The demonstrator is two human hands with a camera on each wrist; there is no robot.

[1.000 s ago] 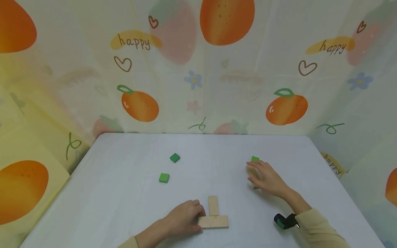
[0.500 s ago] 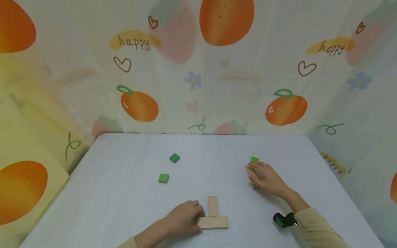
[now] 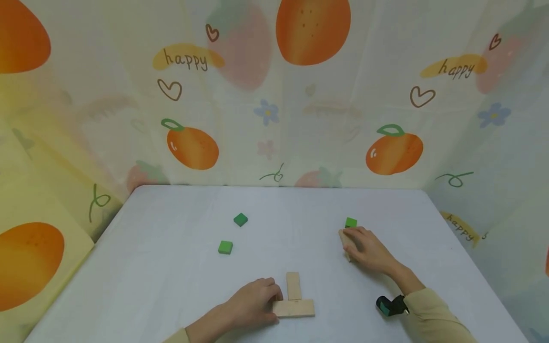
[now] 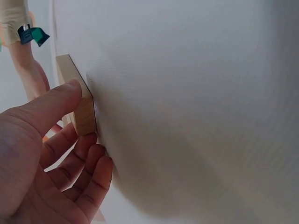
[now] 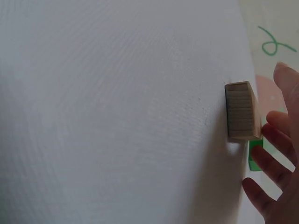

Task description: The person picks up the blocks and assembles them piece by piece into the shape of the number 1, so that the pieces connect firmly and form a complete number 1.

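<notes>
Left grip is pinching crosswise block's left end. Right grip is spreading loosely over slanted block, right-beyond crosswise block. More green block is showing; placement's probably settling.

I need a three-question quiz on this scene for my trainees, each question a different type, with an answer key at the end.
1. Count: how many green blocks can be seen on the white table in the head view?

2. True or false: the left hand grips one end of a wooden block.

3. Multiple choice: in the head view, what shows just beyond the wooden piece at the right hand?
A. The dark green block
B. A light green block
C. The black wrist device

Key: 1. Three. 2. True. 3. B.
</notes>
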